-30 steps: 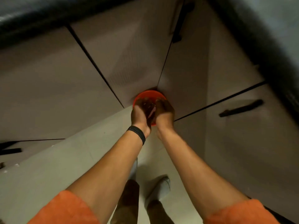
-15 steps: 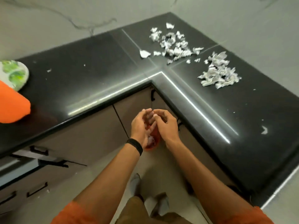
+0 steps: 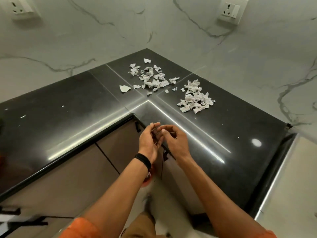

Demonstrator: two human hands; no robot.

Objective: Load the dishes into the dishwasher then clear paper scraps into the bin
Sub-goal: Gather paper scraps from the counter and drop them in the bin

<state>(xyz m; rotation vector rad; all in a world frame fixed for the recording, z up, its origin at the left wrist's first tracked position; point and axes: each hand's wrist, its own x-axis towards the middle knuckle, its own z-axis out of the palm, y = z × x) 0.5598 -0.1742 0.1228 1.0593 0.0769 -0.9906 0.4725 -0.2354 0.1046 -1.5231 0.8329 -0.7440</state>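
Two heaps of torn white paper scraps lie on the black corner counter (image 3: 68, 107): one heap (image 3: 151, 76) near the back corner, another heap (image 3: 195, 98) to its right. My left hand (image 3: 150, 140) and my right hand (image 3: 175, 140) hover together above the counter's inner corner edge, fingers loosely curled and touching, with nothing visible in them. A red bin (image 3: 148, 177) on the floor shows only as a sliver under my left wrist.
Brown cabinet doors (image 3: 72, 177) with black handles run under the counter. Marble walls with two white sockets (image 3: 230, 10) rise behind. A light worktop (image 3: 291, 182) adjoins at the right. My feet stand on the pale floor below.
My view has swung up from the floor and red bin to the counter. Both hands rose from over the bin to the counter's edge, staying together.
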